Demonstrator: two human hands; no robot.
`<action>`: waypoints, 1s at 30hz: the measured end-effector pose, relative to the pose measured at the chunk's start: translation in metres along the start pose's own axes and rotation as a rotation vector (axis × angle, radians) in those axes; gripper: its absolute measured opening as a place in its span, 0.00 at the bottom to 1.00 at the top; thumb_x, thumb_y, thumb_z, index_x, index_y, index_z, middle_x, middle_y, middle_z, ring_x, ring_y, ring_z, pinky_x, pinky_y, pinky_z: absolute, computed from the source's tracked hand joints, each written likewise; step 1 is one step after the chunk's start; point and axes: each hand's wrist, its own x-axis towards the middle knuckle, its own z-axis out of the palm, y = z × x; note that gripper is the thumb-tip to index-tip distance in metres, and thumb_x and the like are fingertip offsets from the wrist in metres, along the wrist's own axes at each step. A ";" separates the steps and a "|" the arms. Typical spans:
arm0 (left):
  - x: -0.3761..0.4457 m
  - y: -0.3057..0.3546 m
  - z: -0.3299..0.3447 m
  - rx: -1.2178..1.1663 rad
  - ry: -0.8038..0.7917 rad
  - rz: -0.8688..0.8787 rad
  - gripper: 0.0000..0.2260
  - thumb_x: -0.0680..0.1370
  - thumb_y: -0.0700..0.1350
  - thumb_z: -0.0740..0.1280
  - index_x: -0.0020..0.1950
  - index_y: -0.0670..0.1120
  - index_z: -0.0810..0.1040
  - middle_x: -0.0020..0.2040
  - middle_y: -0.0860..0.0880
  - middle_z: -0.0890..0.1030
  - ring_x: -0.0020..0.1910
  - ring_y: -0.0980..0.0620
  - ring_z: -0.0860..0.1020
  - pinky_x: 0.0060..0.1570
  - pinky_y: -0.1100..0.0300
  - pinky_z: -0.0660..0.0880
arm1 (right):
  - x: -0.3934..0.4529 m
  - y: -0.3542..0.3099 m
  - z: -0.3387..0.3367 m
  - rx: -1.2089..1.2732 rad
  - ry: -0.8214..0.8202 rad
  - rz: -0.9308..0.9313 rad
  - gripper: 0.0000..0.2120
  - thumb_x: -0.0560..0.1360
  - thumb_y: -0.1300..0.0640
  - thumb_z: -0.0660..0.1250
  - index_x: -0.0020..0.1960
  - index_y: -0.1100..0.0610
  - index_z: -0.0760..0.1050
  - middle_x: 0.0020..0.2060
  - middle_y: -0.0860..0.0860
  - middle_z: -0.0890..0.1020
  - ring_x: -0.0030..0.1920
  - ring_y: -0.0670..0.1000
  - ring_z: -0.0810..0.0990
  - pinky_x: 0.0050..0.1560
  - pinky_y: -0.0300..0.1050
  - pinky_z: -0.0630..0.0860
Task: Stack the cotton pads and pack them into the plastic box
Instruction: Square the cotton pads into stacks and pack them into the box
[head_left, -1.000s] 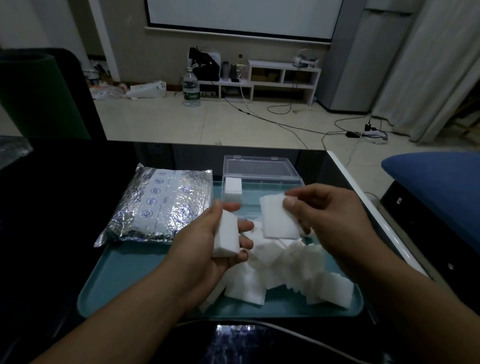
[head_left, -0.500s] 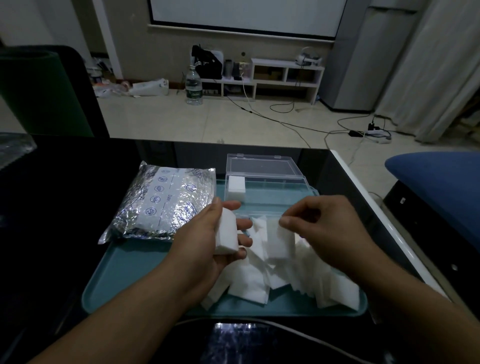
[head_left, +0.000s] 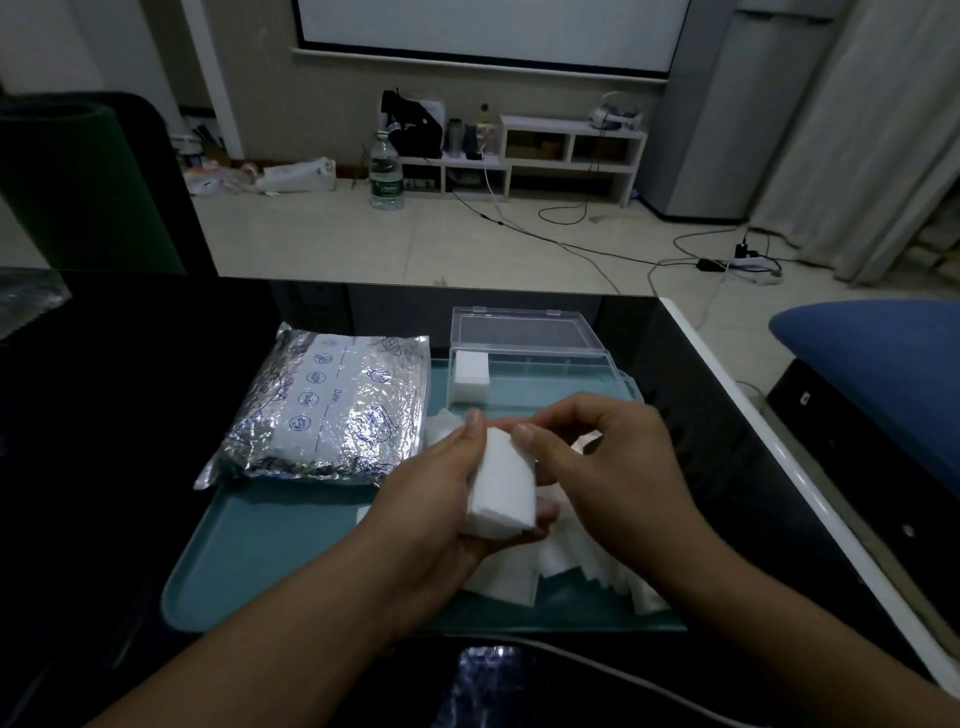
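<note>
Your left hand (head_left: 441, 499) holds a stack (head_left: 503, 488) of cotton pads over the middle of the tray (head_left: 270, 566); its grip is closed on the stack, thumb along the left face and fingers curled under the bottom edge. Your right hand (head_left: 602, 467) meets it from the right, with the thumb tip pressed on the stack's upper right corner and the other fingers curled behind. Whether that grip actually pinches a pad or only touches the stack, you cannot tell from here.

Beneath and to the right of your hands, loose pads (head_left: 576, 566) lie in a heap on the tray, spreading toward its right and near edges. A few more show just above your left thumb.

The box (head_left: 540, 374) sits at the tray's far edge, lid (head_left: 524, 332) laid back flat behind it. One small pile (head_left: 470, 376) of pads stands in its left end, against the left wall. The rest of the box, from that pile to the right wall, is open.

A foil bag (head_left: 327, 410) lies on the tray's far left corner, overhanging the left rim onto the dark counter (head_left: 104, 415). Its right edge runs just beside the box's left wall. The near left part of the tray is bare teal.

The counter's white right edge (head_left: 779, 447) passes close to the tray's right rim, leaving little room on that side. A cable (head_left: 597, 670) crosses the counter near you, just below the tray's front rim.
</note>
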 end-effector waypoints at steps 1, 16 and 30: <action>0.001 0.000 -0.001 0.007 0.005 0.008 0.20 0.82 0.54 0.57 0.60 0.41 0.79 0.50 0.36 0.84 0.33 0.44 0.79 0.35 0.54 0.78 | 0.000 0.002 0.001 -0.072 0.015 -0.053 0.04 0.72 0.50 0.71 0.40 0.49 0.80 0.35 0.44 0.81 0.40 0.43 0.78 0.40 0.40 0.75; 0.001 0.002 -0.008 -0.104 -0.042 -0.045 0.18 0.83 0.52 0.55 0.61 0.41 0.77 0.47 0.34 0.82 0.35 0.40 0.82 0.35 0.52 0.81 | -0.011 -0.004 -0.012 -0.147 -0.369 -0.248 0.37 0.66 0.44 0.74 0.71 0.39 0.61 0.60 0.34 0.73 0.63 0.34 0.69 0.62 0.29 0.66; 0.007 -0.002 -0.011 -0.159 -0.163 -0.098 0.21 0.82 0.54 0.56 0.66 0.42 0.76 0.61 0.31 0.78 0.55 0.32 0.79 0.48 0.46 0.81 | -0.014 -0.012 -0.015 0.020 -0.435 -0.161 0.43 0.67 0.57 0.78 0.74 0.44 0.59 0.62 0.44 0.73 0.57 0.29 0.70 0.46 0.19 0.68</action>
